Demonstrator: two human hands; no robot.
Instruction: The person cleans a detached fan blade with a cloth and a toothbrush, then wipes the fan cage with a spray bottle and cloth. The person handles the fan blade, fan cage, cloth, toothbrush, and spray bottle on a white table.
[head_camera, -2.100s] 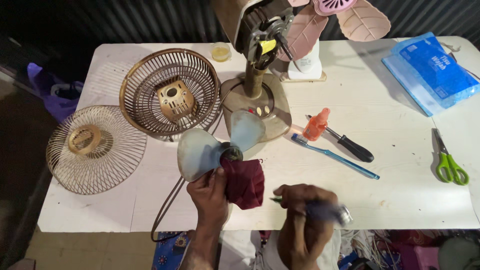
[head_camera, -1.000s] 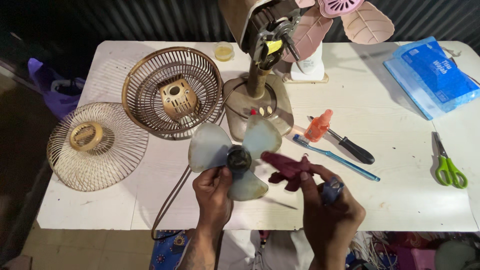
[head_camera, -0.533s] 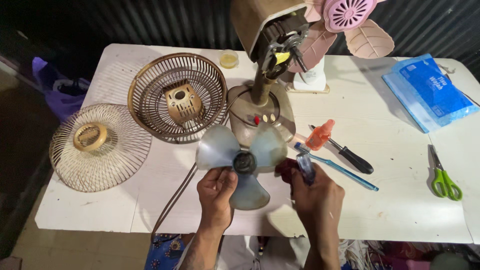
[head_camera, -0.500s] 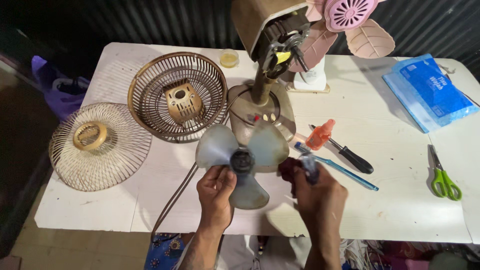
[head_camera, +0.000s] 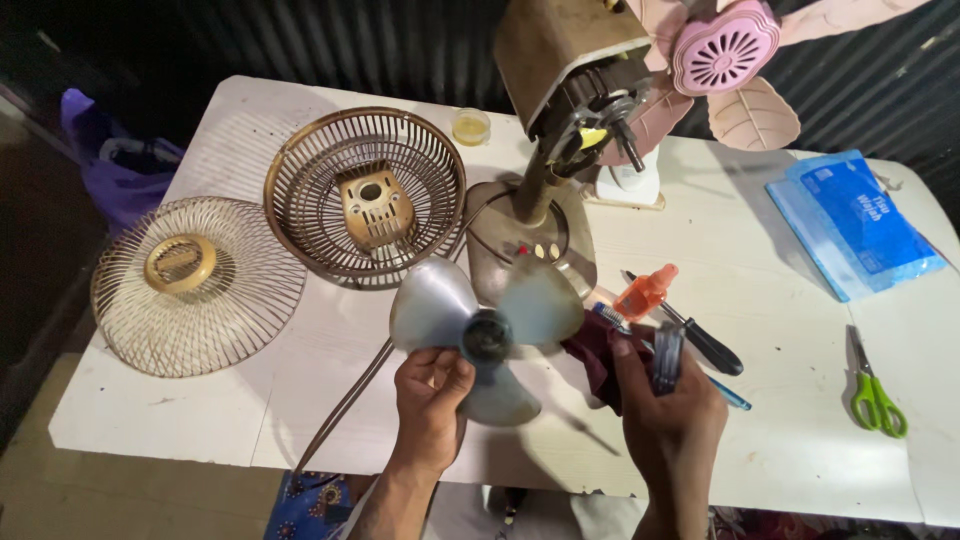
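Left hand (head_camera: 432, 398) pinches the fan blade (head_camera: 485, 335) by its lower vane, above the counter (head_camera: 800, 440). Right hand (head_camera: 668, 405) is clenched around a dark red cloth (head_camera: 596, 352) and a small grey tool (head_camera: 667, 355), too blurred to identify.

A white table (head_camera: 300, 340) carries two wire fan guards (head_camera: 365, 195), a fan base (head_camera: 530, 245), scissors (head_camera: 875, 385).

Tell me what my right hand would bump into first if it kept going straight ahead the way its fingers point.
Probably the orange-capped tool. The right hand, holding a dark red cloth and a small metal tool, points up and away across the table. The black-handled screwdriver lies just beside that line; depth is unclear.
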